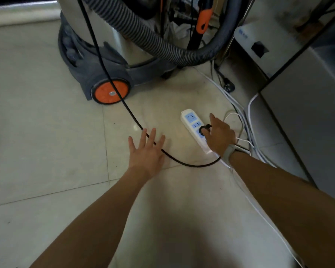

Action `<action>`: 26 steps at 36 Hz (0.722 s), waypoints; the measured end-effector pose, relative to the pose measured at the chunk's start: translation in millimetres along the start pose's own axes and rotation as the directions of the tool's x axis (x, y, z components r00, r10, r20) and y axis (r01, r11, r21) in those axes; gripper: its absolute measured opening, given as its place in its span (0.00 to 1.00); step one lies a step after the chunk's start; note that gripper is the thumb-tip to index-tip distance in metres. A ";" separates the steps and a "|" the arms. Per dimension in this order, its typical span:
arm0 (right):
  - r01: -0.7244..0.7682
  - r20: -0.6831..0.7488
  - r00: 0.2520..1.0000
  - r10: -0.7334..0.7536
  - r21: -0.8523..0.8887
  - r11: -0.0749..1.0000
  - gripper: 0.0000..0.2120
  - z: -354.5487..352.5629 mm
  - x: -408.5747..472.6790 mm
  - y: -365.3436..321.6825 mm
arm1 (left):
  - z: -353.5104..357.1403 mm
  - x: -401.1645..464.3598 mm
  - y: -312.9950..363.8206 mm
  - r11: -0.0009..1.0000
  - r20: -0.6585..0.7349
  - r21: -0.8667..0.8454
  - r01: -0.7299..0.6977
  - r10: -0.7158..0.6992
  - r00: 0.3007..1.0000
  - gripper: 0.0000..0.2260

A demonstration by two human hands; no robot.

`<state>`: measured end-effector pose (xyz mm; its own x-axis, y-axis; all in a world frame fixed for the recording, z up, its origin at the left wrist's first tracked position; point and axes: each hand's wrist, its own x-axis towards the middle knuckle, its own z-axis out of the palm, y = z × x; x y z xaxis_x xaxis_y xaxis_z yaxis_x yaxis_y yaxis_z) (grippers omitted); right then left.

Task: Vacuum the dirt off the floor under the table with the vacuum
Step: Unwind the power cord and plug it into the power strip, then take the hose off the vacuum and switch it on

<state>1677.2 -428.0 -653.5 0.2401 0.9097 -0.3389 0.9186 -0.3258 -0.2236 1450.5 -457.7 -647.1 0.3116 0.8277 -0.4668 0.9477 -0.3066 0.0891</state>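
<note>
1. My right hand (219, 137), right of centre in the frame, pinches a black plug (205, 129) with curled fingers at the near socket of a white power strip (194, 125); whether the plug is fully seated I cannot tell.
2. My left hand (146, 151), at centre frame, is spread flat with straight fingers over the pale tiled floor (37, 132), holding nothing. The fingers lie across the black cord (132, 117); I cannot tell if they touch it.
3. A grey band (228, 152) sits on my right wrist.
4. The vacuum (104, 55) stands in the upper left-centre of the frame: a shiny steel drum on a dark grey base with an orange wheel (111, 91) and a thick ribbed grey hose (153, 41) looping across it.
5. The vacuum is well beyond both hands, above them in the frame. Its cord runs down past the wheel, under my left fingers, and curves toward my right wrist.
6. White cables (242, 117) trail at the right, beside a grey cabinet (307, 113).
</note>
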 end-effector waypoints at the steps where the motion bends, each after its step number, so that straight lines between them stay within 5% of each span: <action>1: 0.006 0.009 1.000 -0.007 0.013 1.000 0.28 -10.1 -11.1 -8.5 | -10.7 -10.0 -0.4 0.999 -0.002 -0.018 0.030 -0.030 1.000 0.27; 8: 0.220 -0.002 0.975 -0.221 0.073 0.973 0.31 -129.0 -104.8 -84.0 | -151.0 -97.4 1.9 0.987 -0.076 -0.143 0.070 -0.081 0.994 0.24; 18: 0.238 -0.098 0.971 -0.218 0.293 0.926 0.33 -349.1 -196.2 -188.8 | -393.1 -204.6 -31.3 0.904 -0.385 -0.428 -0.010 -0.172 0.907 0.24; 21: 0.191 -0.070 0.982 -0.178 0.325 0.926 0.24 -401.1 -206.6 -217.8 | -441.0 -224.3 -45.0 0.895 -0.459 -0.442 -0.063 -0.166 0.873 0.23; 26: 0.162 -0.067 0.987 -0.148 0.403 0.901 0.17 -448.4 -200.9 -249.2 | -489.9 -228.6 -60.9 0.883 -0.378 -0.469 -0.020 -0.181 0.908 0.18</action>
<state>1540.8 -414.0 -119.9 0.1221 0.9629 -0.2406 0.7400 -0.2499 -0.6245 1355.6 -397.9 -114.8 0.1380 0.9846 -0.1071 0.8631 -0.0666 0.5006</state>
